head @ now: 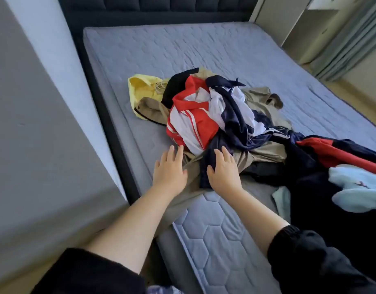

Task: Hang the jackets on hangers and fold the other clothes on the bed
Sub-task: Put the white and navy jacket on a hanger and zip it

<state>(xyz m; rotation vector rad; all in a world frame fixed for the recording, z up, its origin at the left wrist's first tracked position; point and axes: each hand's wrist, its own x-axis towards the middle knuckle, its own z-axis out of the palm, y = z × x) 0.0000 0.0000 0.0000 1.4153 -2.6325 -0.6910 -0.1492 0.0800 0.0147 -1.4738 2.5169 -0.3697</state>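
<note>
The mattress [204, 49] is blue-grey, quilted in wavy lines across its top and in hexagons along the near edge at lower centre. The headboard [161, 5] along the top of the frame is dark navy. At centre, the red jacket [202, 124] has white panels and white stripes. The navy jacket [235, 115] shows white lining and white stripes. Left of them is a yellow garment [140, 88], and below them khaki cloth [267, 151]. At the right edge is a light blue garment [352, 181]. The sleeves [305, 262] at the bottom are black.

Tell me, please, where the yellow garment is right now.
In the head view, the yellow garment lies on the mattress toward its left side, directly left of the red-and-white jacket and touching a tan garment.
</note>
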